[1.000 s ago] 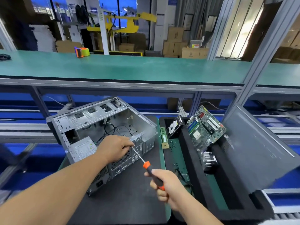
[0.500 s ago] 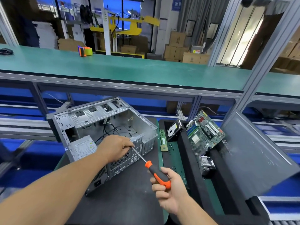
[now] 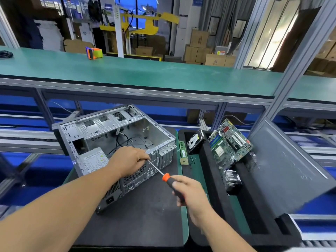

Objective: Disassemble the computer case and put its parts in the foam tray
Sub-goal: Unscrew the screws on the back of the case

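Two bare forearms show in the lower half of the frame, one from the lower left corner, one from the bottom centre. No sleeve covers either as far as the frame edge. The left hand (image 3: 130, 160) and right hand (image 3: 189, 194) are ungloved, without rings, watch or wristband.

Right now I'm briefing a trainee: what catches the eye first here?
The opened computer case at centre left, where the left hand steadies the shaft of the orange-handled screwdriver gripped by the right hand. Then the motherboard propped in the foam tray to the right.
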